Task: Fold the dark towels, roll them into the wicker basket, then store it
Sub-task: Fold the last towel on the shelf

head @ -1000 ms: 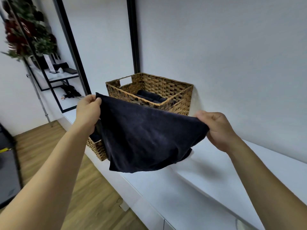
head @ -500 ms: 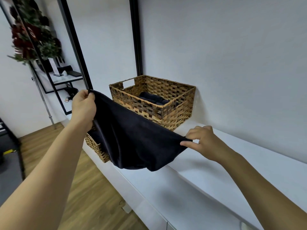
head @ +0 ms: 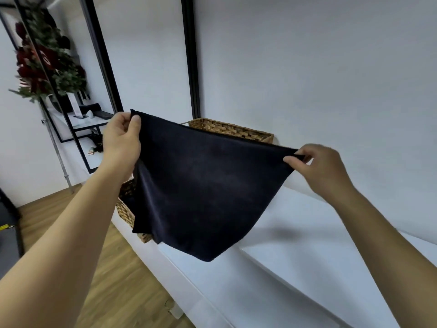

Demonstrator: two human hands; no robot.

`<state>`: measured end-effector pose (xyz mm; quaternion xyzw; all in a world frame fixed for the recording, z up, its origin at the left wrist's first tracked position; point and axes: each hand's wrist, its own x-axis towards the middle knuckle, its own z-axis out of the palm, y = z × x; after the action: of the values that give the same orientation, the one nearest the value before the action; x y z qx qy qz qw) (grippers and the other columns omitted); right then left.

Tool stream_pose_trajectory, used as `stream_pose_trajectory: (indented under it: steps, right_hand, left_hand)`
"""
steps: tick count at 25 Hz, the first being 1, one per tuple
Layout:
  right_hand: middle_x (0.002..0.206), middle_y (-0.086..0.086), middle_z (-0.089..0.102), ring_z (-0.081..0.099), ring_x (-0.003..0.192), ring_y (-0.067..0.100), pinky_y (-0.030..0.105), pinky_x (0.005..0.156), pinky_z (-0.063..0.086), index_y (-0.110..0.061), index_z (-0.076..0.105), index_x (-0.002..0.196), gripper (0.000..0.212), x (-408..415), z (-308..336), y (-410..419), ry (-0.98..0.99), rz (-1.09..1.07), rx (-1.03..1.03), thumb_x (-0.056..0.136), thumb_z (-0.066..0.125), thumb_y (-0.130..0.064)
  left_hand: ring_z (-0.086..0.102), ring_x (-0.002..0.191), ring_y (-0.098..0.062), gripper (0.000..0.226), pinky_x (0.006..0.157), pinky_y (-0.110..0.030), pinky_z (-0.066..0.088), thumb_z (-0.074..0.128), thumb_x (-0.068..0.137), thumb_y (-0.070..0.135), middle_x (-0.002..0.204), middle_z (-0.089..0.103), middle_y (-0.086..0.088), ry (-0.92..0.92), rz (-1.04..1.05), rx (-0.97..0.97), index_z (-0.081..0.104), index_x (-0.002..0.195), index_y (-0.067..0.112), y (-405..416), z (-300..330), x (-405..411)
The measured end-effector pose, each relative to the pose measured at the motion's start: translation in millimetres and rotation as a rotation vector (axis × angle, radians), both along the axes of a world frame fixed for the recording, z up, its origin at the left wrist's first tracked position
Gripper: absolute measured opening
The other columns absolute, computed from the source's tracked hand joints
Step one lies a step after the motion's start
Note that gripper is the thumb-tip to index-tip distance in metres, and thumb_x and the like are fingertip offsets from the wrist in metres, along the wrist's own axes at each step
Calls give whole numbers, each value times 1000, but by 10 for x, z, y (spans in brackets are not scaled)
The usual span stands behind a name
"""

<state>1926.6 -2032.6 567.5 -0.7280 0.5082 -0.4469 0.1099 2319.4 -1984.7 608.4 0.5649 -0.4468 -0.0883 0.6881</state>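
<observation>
Towel up in the air, stretched out between both our hands!

Our left hand [head: 123,140] pinches one top corner of the dark towel [head: 208,185], our right hand [head: 319,169] pinches the other, and the cloth hangs spread above the white counter [head: 307,245]. Behind it sits the wicker basket [head: 231,130], mostly hidden; we can't see inside. Wooden floor [head: 123,292] lower left.

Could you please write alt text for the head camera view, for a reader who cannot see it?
A person's left hand and right hand pinch the top corners of a dark navy cloth towel, holding it spread in the air. Behind it, a brown woven wicker basket stands on a white counter against a white wall.
</observation>
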Motion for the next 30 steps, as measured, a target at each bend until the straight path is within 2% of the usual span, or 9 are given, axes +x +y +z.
stream_pose_trajectory:
  steps: [5,8,10,13,18,21,25,27,30]
  right_hand:
    - [79,0,57,54,70,21,31,59,43,-14,53,97,20,-187,466,-105,-33,-128,-63,94,68,-27]
    - [93,-3,58,59,85,26,34,68,45,-15,52,120,25,-376,644,-132,113,-176,5,99,61,-25]
    - [94,-1,61,61,84,27,35,66,44,-6,62,112,22,-529,706,-173,330,-250,60,101,57,-25]
    - [94,5,58,57,83,27,35,63,44,-7,62,96,26,-739,726,-158,432,-364,69,102,53,-31]
    - [100,8,54,54,87,32,38,65,47,-15,61,109,21,-1001,830,-14,454,-564,-82,105,43,-24]
    - [88,6,62,57,75,32,34,63,42,-18,59,104,17,-1098,891,45,260,-603,-15,103,42,-22]
    - [71,10,73,57,48,22,30,50,42,-14,57,112,14,-1200,990,220,-492,-271,52,103,47,-18]
    - [78,11,76,63,51,20,30,48,42,-13,55,112,11,-1300,1060,315,-758,-146,70,105,48,-19]
    - [88,7,78,74,68,21,28,53,47,-15,54,106,9,-1414,1147,340,-918,-77,109,107,47,-21]
  left_hand:
    - [42,62,-4,4,60,-19,37,54,103,23,77,50,11,-40,-21,-21,56,100,21,-339,286,-281]
    - [45,64,-7,2,65,-24,39,55,102,23,78,51,10,-77,-30,0,55,102,21,-521,432,-433]
    - [47,60,-11,4,62,-27,41,55,102,21,75,52,8,-123,-64,47,58,101,20,-607,509,-564]
    - [51,63,-13,6,63,-28,44,56,102,20,79,54,6,-185,-104,112,60,103,17,-653,563,-774]
    - [43,55,-11,6,54,-24,37,60,100,17,67,47,4,-216,-124,162,66,101,16,-649,689,-1034]
    - [40,44,-11,9,42,-19,34,57,102,16,67,57,-3,-76,-249,206,62,108,11,-623,754,-1250]
    - [41,34,-12,2,38,-19,32,52,105,16,62,71,-3,136,-515,301,52,105,18,-529,891,-1360]
    - [45,36,-10,9,39,-19,36,52,105,16,69,74,-3,186,-629,320,49,96,19,-484,1018,-1345]
    - [53,41,-10,14,45,-20,41,50,105,16,88,79,-9,190,-684,376,46,91,18,-539,1086,-1430]
